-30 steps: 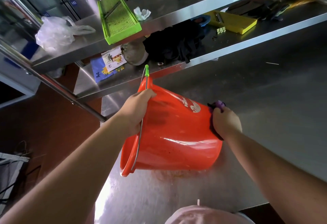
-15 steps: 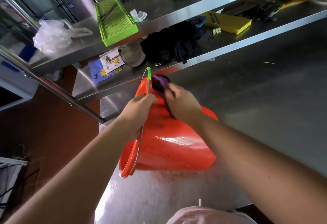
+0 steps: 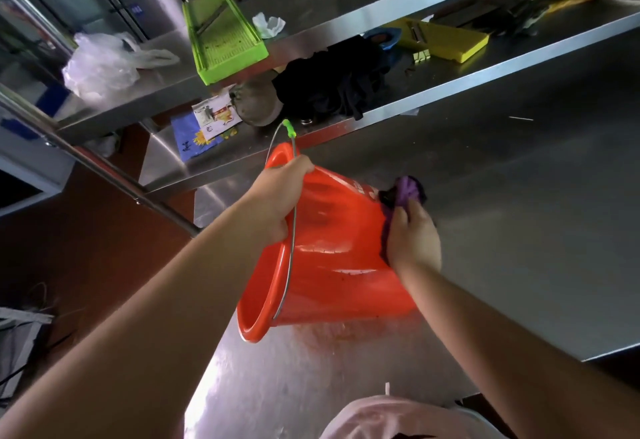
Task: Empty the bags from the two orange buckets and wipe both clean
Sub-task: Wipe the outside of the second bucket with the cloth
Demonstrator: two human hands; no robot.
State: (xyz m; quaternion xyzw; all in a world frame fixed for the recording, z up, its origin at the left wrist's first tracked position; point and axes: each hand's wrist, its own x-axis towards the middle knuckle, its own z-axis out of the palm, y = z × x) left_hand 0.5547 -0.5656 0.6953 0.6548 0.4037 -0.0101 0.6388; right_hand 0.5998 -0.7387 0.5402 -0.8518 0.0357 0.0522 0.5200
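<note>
On the far left of the upper shelf a crumpled clear plastic bag is lying, and just right of it a green slicer tray is sitting at a slant. Below, on the lower shelf, a printed leaflet and a blue sheet are resting; their writing is too small to read.

Nearer, the left hand is curling its fingers over the far rim of the orange bucket, apparently trapping the wire handle against the rim as well. That grip is likely keeping the bucket tipped on its side on the steel table, mouth facing left and near, so its outer wall is turning up for wiping. No bag is showing in it from this angle.

A white printed label is sitting near the bucket's base, but the cloth is covering most of it and the letters cannot be read.

To the right, the right hand is gripping a bunched purple cloth and pressing it against the bucket's side near the base, probably to scrub off grime. Only one bucket is in view.
</note>
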